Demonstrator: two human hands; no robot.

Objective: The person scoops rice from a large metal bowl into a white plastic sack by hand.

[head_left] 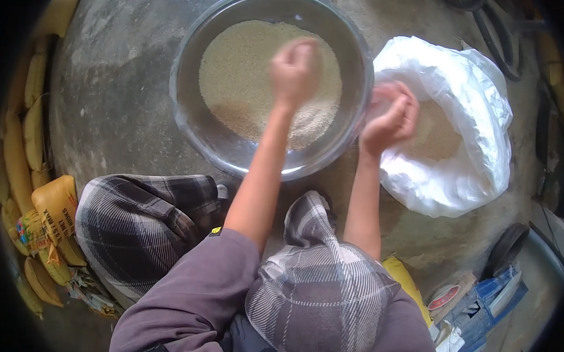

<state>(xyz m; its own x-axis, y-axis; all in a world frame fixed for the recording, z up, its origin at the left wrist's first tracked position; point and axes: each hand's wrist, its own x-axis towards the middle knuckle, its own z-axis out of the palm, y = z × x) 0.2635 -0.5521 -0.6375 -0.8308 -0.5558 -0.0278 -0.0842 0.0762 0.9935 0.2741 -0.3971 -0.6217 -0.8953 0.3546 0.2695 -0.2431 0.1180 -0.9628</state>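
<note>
A wide metal basin (pixel 187 118) on the floor holds a broad bed of pale grain (pixel 239 67). Over that grain is my left hand (pixel 295 71), smeared by motion, its fingers curled in; anything inside them is hidden. A loose white heap of grain shows below it, near the basin's front right side. My right hand (pixel 390 121) is between the basin's right rim and an open white plastic sack (pixel 486 116). Its fingers are bent into a closed cup, partly blurred, and their contents cannot be made out. Inside the sack lies more grain (pixel 433 133), tan in colour.
Filled yellowish sacks (pixel 33 137) are stacked along the left edge. Plaid cloth covers my knees (pixel 317 297) near the basin. A blue plastic item (pixel 487 307) and a yellow bag (pixel 406 285) lie at the lower right. Black tubing (pixel 494 44) rests at the upper right.
</note>
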